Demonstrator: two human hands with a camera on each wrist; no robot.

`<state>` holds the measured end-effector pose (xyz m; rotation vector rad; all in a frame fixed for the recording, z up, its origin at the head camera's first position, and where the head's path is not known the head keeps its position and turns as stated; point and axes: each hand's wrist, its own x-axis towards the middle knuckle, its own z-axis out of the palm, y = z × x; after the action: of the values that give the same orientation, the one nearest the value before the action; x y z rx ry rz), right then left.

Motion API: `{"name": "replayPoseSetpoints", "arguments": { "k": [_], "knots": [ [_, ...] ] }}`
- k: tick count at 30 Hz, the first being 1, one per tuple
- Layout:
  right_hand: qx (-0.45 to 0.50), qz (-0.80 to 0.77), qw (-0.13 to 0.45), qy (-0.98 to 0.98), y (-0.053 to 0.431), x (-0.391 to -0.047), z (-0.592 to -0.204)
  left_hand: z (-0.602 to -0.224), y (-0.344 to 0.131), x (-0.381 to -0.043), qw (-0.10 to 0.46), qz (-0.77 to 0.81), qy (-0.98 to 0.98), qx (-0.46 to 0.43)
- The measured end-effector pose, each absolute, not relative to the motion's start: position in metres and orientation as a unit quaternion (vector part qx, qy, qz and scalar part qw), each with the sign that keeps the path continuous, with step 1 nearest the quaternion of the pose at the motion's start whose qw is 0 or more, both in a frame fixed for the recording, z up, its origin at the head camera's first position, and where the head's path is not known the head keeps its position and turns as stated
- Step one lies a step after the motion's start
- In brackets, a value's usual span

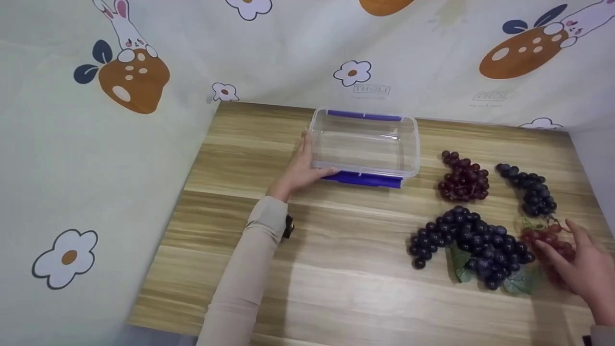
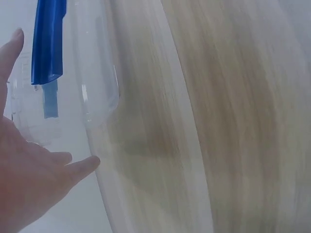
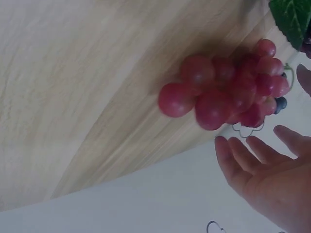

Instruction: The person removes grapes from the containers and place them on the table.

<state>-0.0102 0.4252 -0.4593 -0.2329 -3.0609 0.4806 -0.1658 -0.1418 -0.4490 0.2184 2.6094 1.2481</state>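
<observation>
My left hand (image 1: 303, 168) touches the left end of a clear plastic container (image 1: 412, 149), thumb over the blue front clip (image 1: 367, 179) and fingers along the side wall. The left wrist view has this hand (image 2: 36, 177) spread beside the container's corner (image 2: 99, 92). At the table's right, my right hand (image 1: 588, 266) is over a small bunch of red grapes (image 1: 547, 238), partly covering it. Seen from the right wrist, the hand (image 3: 272, 177) has its fingers apart, right beside the red grapes (image 3: 214, 108), with nothing held.
A large bunch of black grapes (image 1: 485, 245) with green leaves (image 1: 460, 264) lies left of my right hand. Behind it are a dark red bunch (image 1: 463, 180) and a smaller black bunch (image 1: 535, 190). A patterned cloth (image 1: 298, 57) hangs along the table's back edge.
</observation>
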Motion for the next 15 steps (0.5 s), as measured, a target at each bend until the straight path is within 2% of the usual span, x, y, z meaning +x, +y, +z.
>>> {"name": "replayPoseSetpoints", "arguments": {
  "k": [5, 15],
  "knots": [
    [-0.094, 0.178, 0.027, -0.979, 0.41, -0.013, -0.452, -0.446, -0.142, -0.16, 0.106, 0.386, 0.914, 0.067],
    [-0.126, 0.219, 0.011, -0.968, 0.372, -0.021, -0.434, -0.444, -0.132, -0.132, 0.042, 0.148, 0.987, 0.041]
  ]
}}
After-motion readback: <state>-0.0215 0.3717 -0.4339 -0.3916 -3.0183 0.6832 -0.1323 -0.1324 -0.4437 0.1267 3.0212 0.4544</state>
